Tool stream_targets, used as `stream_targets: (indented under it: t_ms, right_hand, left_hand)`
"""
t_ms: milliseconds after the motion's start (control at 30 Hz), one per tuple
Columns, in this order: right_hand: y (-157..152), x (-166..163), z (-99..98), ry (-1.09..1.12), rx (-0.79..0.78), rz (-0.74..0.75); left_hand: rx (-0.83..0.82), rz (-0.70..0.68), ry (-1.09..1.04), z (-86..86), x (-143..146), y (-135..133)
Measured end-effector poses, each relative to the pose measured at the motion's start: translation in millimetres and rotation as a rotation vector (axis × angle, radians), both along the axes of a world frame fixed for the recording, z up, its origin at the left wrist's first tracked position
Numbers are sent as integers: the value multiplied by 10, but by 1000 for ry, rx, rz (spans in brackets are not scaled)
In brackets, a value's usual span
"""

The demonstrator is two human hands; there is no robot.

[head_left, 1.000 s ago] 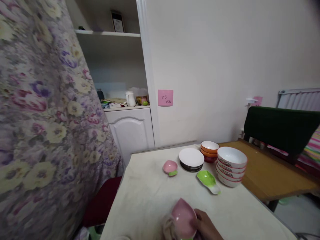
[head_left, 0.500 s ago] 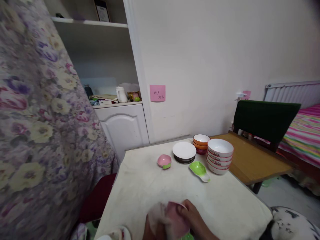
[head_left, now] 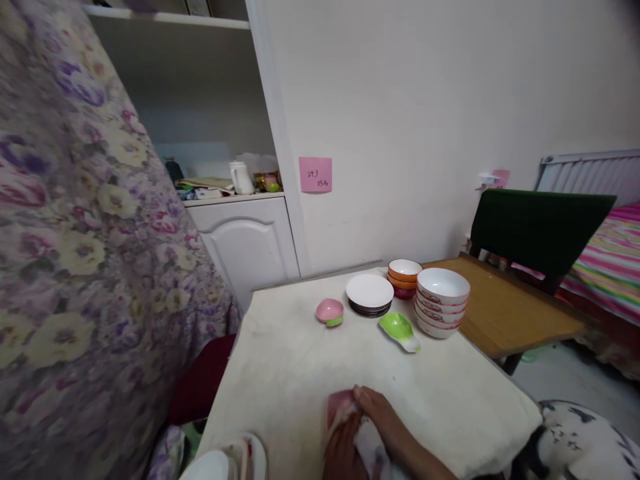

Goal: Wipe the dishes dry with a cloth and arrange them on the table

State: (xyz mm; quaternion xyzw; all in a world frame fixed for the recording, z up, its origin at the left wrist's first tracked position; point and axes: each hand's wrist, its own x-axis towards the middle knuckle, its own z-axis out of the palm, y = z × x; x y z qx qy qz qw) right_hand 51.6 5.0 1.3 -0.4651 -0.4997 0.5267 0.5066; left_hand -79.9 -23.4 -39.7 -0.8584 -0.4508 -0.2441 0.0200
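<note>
Low over the near part of the table, my right hand (head_left: 374, 408) grips the edge of a small pink dish (head_left: 338, 401). My left hand (head_left: 343, 448) is closed on a white cloth (head_left: 371, 445) and presses it to the dish, covering most of it. A pink fruit-shaped dish (head_left: 329, 309) with a green leaf lies farther back on the table. To its right stands a stack of plates (head_left: 370, 291), white on top and dark below. A green leaf-like dish with a white end (head_left: 399, 329) lies in front of the plates.
White bowls with red rims (head_left: 442, 301) are stacked at the right, beside orange and red bowls (head_left: 404, 279). More white dishes (head_left: 235, 460) sit at the near left edge of the cloth-covered table (head_left: 285, 373). A brown table (head_left: 510, 313) adjoins on the right.
Both hands, with the dish and cloth, have shifted slightly. The cloth has moved from the dish's left side to across its face, and the view has tilted down a little.
</note>
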Motion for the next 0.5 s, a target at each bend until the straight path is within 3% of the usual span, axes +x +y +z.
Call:
stream_targets:
  t_ms: [133, 267, 433, 500]
  right_hand:
    - [161, 61, 30, 4, -28, 82]
    - [290, 51, -3, 69, -81, 164]
    - [208, -2, -36, 166, -131, 130]
    - [182, -2, -50, 179, -134, 79]
  left_hand:
    - [49, -190, 116, 235, -343, 105]
    - [1, -149, 116, 358, -496, 102]
    - [-177, 82, -321, 343, -107, -34]
    - [-229, 109, -378, 323, 49, -54]
